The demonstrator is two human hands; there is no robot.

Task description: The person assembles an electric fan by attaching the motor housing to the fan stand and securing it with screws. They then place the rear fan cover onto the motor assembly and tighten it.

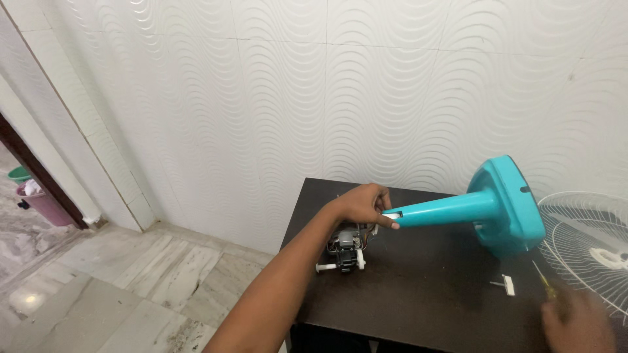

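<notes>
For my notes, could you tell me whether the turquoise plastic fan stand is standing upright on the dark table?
No, the turquoise plastic fan stand lies tipped sideways.

We are seeing bright, even light on the wavy wall tiles [366, 91]; below them, our right hand [579, 320] is blurring, and edges are bowing.

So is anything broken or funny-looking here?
Yes. The teal fan stand lies tipped on its side, held at its neck by the left hand. The fan motor sits bare on the dark table, and the white grille lies loose.
</notes>
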